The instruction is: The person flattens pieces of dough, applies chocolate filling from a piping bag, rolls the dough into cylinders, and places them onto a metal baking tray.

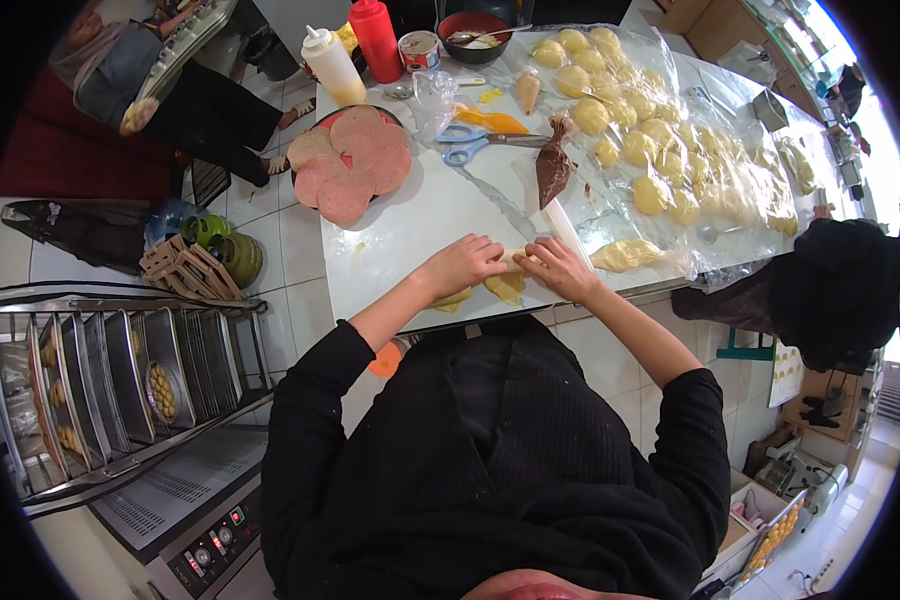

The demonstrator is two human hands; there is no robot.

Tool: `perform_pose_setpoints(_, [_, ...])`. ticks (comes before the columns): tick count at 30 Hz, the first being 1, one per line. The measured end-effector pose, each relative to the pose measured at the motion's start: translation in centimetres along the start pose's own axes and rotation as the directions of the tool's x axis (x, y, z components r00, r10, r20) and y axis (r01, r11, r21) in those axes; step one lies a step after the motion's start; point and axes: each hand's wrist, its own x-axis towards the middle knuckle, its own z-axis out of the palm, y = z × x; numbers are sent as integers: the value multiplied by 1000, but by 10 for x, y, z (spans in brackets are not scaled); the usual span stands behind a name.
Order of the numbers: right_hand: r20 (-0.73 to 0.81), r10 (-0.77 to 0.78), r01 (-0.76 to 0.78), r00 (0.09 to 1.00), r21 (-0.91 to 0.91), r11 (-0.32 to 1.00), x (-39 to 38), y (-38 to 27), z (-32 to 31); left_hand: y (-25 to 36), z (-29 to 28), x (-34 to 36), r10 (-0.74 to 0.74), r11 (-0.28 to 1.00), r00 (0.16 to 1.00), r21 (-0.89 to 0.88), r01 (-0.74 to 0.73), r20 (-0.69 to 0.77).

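My left hand (462,268) and my right hand (558,268) meet at the table's near edge. The fingers of both are closed on a piece of pale yellow dough (507,289), partly hidden by them. Another flap of dough (454,301) lies just below my left hand. Beyond my right hand is a long white bar (568,236), its kind unclear, with a piping bag of dark brown filling (553,172) at its far end. A clear bag with pale yellow filling (630,254) lies to the right.
Left on the table (400,265) is a plate of round pink meat slices (352,168). Behind are blue-handled scissors (463,152), a cream squeeze bottle (334,68), a red one (375,40) and a bowl (478,35). Dough balls (650,150) sit under plastic at right. A tray rack (120,385) stands left.
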Motion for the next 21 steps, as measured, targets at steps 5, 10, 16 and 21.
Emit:
perform_pose_setpoints(5, [47, 49, -53, 998, 102, 993, -7, -10, -13, 4, -4, -5, 25, 990, 999, -137, -19, 48])
perform_pose_setpoints(10, [-84, 198, -157, 977, 355, 922, -5, -13, -10, 5, -7, 1, -70, 961, 982, -251, 114, 176])
perform_pose_setpoints(16, [82, 513, -464, 854, 565, 682, 12, -17, -2, 2, 16, -2, -531, 673, 842, -555, 488, 96])
perform_pose_setpoints(21, [281, 382, -469, 880, 398, 788, 15, -16, -6, 13, 15, 5, -532, 765, 812, -273, 583, 242])
